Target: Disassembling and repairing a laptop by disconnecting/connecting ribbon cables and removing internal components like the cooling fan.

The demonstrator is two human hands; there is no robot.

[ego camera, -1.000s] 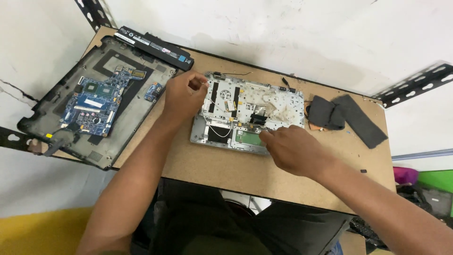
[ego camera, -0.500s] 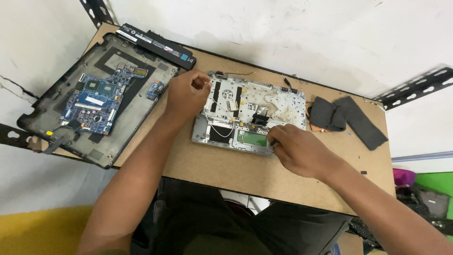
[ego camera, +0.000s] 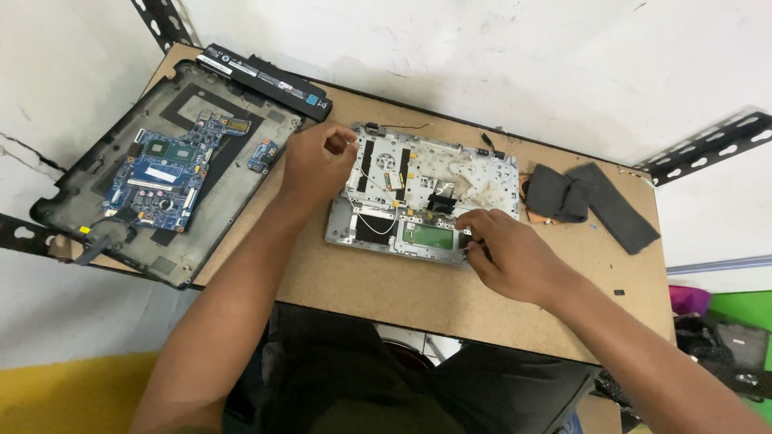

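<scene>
Surface: brown fibreboard table [ego camera: 386, 293].
Left hand [ego camera: 318, 161]: fingers curled, pinching the silver laptop palmrest shell's [ego camera: 422, 197] left edge.
Right hand [ego camera: 515, 257]: fingertips pressed on shell's front edge; grip unclear.

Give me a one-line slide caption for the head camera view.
Left hand and right hand work on an upturned silver laptop palmrest atop a brown board table.

Left hand [ego camera: 318, 161] pinching at the upper left edge of the silver laptop palmrest frame [ego camera: 422, 193], right hand [ego camera: 511, 257] pressing fingertips at its lower right edge; frame lying on the brown tabletop [ego camera: 386, 281]; black laptop base [ego camera: 161, 169] with blue circuit board [ego camera: 161, 173] sitting left; dark cloth pieces [ego camera: 587, 197] lying right
</scene>
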